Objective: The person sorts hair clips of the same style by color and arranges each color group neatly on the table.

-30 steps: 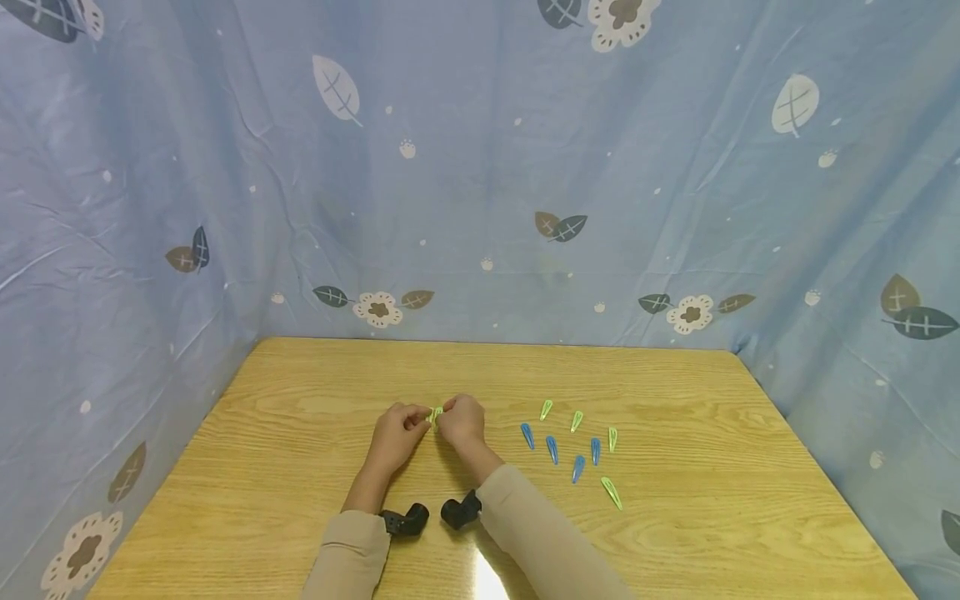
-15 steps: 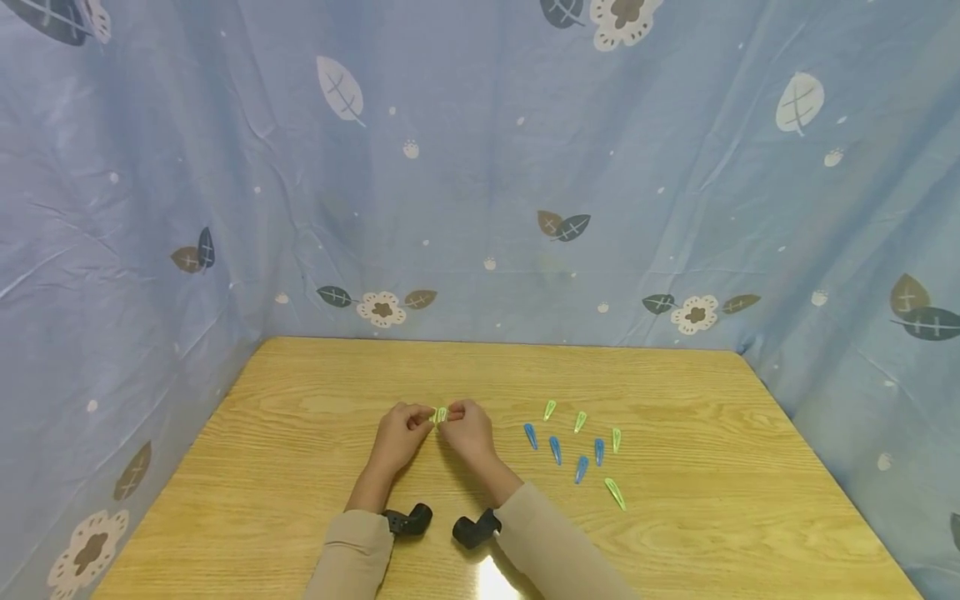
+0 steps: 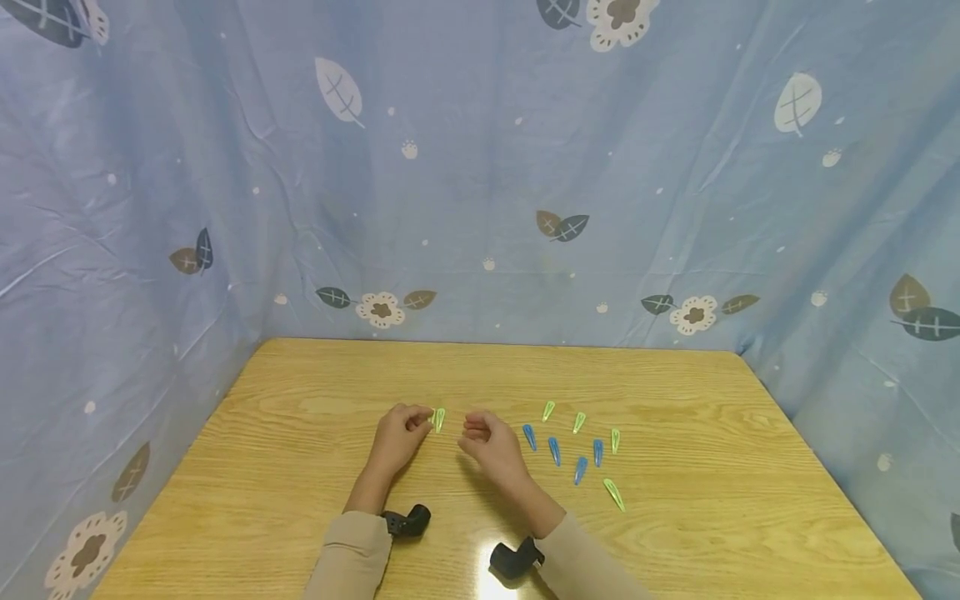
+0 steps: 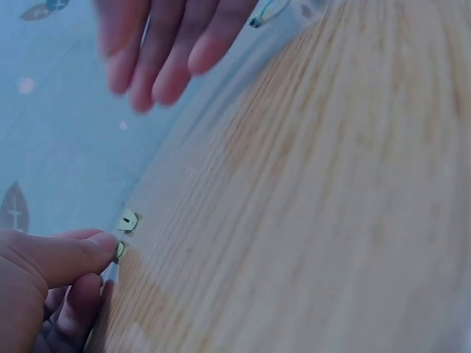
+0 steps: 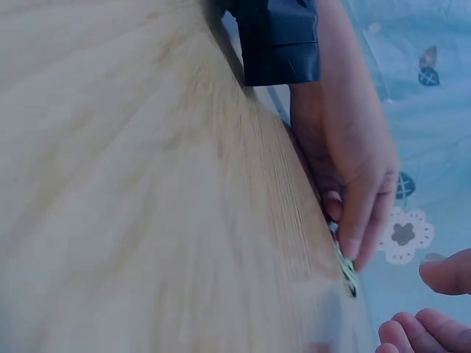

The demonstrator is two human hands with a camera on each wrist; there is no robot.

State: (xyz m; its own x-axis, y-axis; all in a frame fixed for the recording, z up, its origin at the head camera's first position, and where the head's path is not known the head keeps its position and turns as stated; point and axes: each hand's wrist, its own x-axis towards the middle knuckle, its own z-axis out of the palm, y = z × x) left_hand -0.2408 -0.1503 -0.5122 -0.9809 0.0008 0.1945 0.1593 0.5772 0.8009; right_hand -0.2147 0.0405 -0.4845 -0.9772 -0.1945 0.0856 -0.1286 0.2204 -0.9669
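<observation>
At the left-middle of the table, my left hand pinches a green snap hair clip between thumb and fingertips, covering most of it. Just right of those fingertips lies a second green hair clip on the wood, apart from both hands. My right hand hovers further right with its fingers loosely bent and nothing held; in the left wrist view its fingers hang above the table. Beyond it are scattered blue hair clips, such as one nearest the hand, and green ones, such as the farthest one.
Several loose clips spread over the right-middle of the wooden table, with a green clip closest to the front. A blue patterned curtain surrounds the back and sides. Black wrist cameras sit on both wrists.
My right hand has let go of the green hair clip beside the left fingertips and moved right and toward me, its fingers loosening. My left hand has stayed in place.
</observation>
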